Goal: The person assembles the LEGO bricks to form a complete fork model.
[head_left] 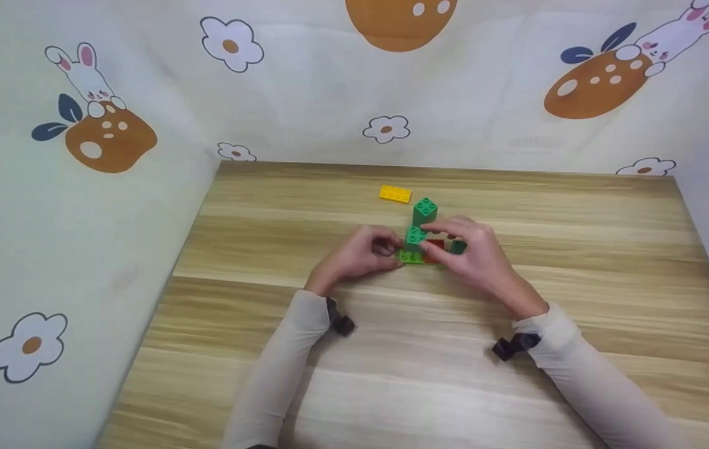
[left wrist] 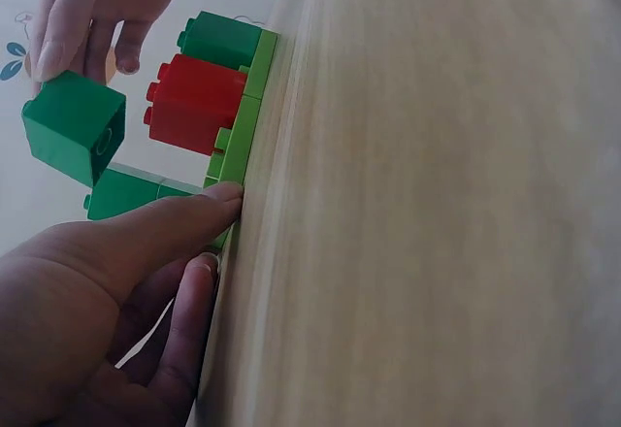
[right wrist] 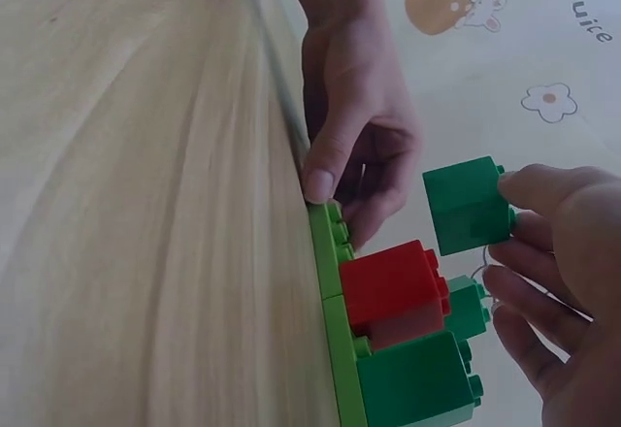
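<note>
My right hand [head_left: 479, 252] pinches a green building brick [right wrist: 471, 206] between thumb and fingers. The brick hangs above the left part of a light green base [head_left: 411, 257] on the table, with a visible gap below it. At the base's left end, my left hand [left wrist: 146, 291] grips the edge between thumb and fingers. On the base stand a red brick [right wrist: 393, 284] near the middle and a green brick [right wrist: 417, 380] toward the right end. Behind the held brick rises a taller green block [head_left: 424, 212]; its foot is partly hidden.
A flat yellow brick [head_left: 395, 194] lies on the wooden table [head_left: 304, 199], behind and left of the build. Printed cloth walls [head_left: 304, 93] rise at the table's back and sides. Each wrist carries a small black camera [head_left: 343, 324].
</note>
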`<state>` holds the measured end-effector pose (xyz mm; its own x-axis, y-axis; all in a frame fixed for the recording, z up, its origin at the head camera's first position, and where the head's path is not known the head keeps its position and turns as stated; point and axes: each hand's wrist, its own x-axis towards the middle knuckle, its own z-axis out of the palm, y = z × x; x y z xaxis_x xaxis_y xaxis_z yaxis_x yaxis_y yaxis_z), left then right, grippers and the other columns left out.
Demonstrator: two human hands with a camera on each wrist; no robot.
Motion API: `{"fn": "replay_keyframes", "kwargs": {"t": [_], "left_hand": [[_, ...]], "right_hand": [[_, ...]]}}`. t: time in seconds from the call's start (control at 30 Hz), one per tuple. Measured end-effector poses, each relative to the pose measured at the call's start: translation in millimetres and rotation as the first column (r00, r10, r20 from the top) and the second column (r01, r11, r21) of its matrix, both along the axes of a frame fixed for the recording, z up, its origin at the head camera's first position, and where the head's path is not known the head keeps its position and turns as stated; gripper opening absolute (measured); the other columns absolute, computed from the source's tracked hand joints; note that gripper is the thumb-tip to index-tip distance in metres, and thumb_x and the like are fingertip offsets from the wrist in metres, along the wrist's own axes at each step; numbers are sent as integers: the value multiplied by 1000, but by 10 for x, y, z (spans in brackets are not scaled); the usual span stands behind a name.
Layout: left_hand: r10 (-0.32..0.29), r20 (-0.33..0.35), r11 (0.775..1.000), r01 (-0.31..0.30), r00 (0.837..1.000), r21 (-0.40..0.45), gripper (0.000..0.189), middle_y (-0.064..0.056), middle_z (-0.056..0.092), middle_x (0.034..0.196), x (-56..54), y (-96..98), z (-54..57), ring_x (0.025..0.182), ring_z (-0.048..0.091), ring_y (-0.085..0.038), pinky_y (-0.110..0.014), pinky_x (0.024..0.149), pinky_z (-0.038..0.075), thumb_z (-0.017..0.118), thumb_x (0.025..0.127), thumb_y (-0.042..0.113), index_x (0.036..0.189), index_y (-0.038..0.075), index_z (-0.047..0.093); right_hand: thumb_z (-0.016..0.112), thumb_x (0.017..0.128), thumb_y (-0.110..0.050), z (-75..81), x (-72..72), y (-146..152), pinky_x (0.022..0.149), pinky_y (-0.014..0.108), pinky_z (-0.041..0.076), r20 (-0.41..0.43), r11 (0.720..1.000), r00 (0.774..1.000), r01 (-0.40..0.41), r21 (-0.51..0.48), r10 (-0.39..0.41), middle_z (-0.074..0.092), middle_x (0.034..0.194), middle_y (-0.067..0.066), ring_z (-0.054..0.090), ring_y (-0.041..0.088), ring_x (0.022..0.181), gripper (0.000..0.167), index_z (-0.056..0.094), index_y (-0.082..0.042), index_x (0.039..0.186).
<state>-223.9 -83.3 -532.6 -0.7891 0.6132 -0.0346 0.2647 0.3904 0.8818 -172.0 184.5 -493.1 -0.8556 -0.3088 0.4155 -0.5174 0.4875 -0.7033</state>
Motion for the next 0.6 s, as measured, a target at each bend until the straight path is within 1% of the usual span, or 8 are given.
{"fn": "replay_keyframes", "kwargs": {"t": [0.1,0.2,0.27,0.47,0.6], "left_hand": [[5,-3,1000,-5,1000,-5,30,-4,79,116,5,-1,2,103,72,-13,-30,96,63,88,89,11,118,9,79],[4,-1,1000,-4,1000,-4,30,-3,80,116,5,-1,3,103,73,-13,-30,97,63,89,90,12,118,10,80],[2,0,1000,-2,1000,1,28,-3,80,116,5,-2,4,104,73,-14,-30,97,63,88,90,12,117,11,80],[-1,3,1000,1,1000,7,26,-2,80,114,0,-7,5,103,74,-14,-30,96,63,88,90,11,115,12,80],[-4,3,1000,4,1000,6,26,-2,80,115,-4,-6,4,103,75,-14,-30,96,64,88,90,11,116,12,80]], "right_hand": [[87,94,-31,-12,14,-27,97,41,63,21,1000,1000,-13,24,12,82,119,-5,74,15,112,32,82,-23,124],[88,94,-31,-29,22,-46,100,40,61,37,999,999,-27,45,26,82,119,-6,74,15,112,32,82,-24,125],[87,94,-30,-45,21,-58,99,41,61,42,997,999,-37,61,35,82,119,-6,74,17,111,32,82,-24,125],[87,94,-28,-82,10,-81,89,40,61,42,993,998,-60,100,56,82,113,-5,72,18,101,32,82,-24,126],[88,93,-30,-97,-4,-87,92,41,58,31,991,998,-62,116,59,82,112,-5,72,18,99,33,82,-24,125]]}}
